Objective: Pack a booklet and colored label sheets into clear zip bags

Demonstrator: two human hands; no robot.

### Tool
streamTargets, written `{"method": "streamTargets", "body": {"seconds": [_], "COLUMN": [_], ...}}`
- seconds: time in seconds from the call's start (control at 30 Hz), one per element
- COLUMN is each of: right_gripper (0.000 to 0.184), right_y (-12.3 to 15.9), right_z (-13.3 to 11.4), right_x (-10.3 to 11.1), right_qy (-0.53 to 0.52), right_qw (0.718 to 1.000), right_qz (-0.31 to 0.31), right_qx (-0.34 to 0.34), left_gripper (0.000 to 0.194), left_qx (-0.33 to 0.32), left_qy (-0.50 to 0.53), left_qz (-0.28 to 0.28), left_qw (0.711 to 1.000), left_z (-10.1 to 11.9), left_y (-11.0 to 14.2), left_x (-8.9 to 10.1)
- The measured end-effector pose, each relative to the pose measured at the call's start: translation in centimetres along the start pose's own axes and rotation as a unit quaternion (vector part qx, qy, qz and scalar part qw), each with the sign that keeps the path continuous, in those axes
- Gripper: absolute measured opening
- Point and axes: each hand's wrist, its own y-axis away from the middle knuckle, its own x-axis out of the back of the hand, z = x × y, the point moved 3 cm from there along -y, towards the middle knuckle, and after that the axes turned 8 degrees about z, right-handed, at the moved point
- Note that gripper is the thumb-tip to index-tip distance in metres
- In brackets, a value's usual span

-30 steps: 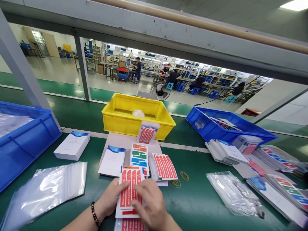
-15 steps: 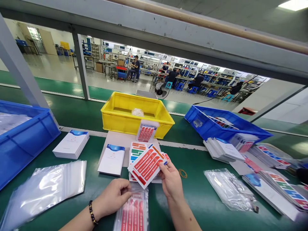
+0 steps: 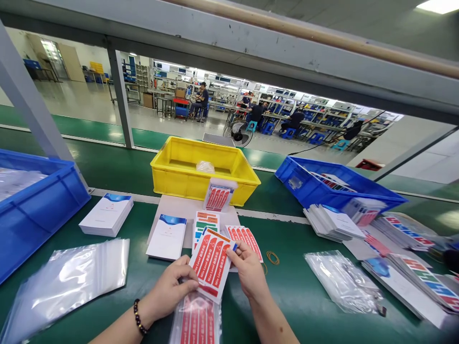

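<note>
My right hand [image 3: 250, 270] pinches a small stack of sticker sheets [image 3: 211, 260] by its upper right edge; the top sheet is white with red "Max Level" and "Min Level" labels. Below it lies a clear plastic bag [image 3: 199, 320] with a similar red sheet inside. With thumb and fingers closed, my left hand [image 3: 175, 286] grips by the bag's mouth, touching the lower left of the held sheets. Its fingertips are partly hidden. Behind the held stack lie a multicoloured sticker sheet [image 3: 207, 220] and more red label sheets [image 3: 247, 239].
White booklets [image 3: 167, 236] and another booklet stack [image 3: 106, 215] lie left, above empty clear bags [image 3: 71, 282]. A yellow bin [image 3: 179, 179] stands behind a filled packet [image 3: 218, 196]. Blue bins [image 3: 304, 186] flank the bench. At right are small bags [image 3: 342, 282]; rubber bands [image 3: 273, 258] lie nearer.
The held sheets have turned more upright and moved down and slightly left, to the bag's mouth. My left hand has shifted slightly and now touches their lower left edge.
</note>
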Motion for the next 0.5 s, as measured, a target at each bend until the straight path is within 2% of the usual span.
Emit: {"method": "streamTargets", "body": {"seconds": [0.13,0.2,0.27,0.33,0.4,0.5], "right_gripper": [0.036,0.027,0.015,0.020,0.012,0.005], "right_y": [0.9,1.4,1.9,2.5,2.9,3.0], "right_z": [0.2,-0.1,-0.4,-0.6,-0.6,-0.4], "right_x": [-1.1,-1.5,-1.9,-2.3,-2.5,-2.7], "right_qy": [0.032,0.109,0.211,0.276,0.298,0.316], "right_qw": [0.998,0.989,0.963,0.933,0.918,0.914], "right_qz": [-0.061,-0.095,-0.144,-0.199,-0.234,-0.241], "right_qx": [0.007,0.041,0.088,0.118,0.117,0.082], "left_gripper": [0.026,0.026,0.026,0.026,0.026,0.025], "left_qx": [0.015,0.014,0.011,0.011,0.012,0.010], "left_qy": [0.041,0.060,0.069,0.076,0.082,0.092], "left_qz": [0.013,0.031,0.050,0.062,0.069,0.076], "left_qw": [0.999,0.998,0.996,0.995,0.994,0.993], "left_z": [-0.1,0.0,0.1,0.2,0.2,0.2], "left_y": [0.0,0.0,-0.1,-0.2,-0.2,-0.1], "left_x": [-0.2,0.0,0.3,0.5,0.6,0.5]}}
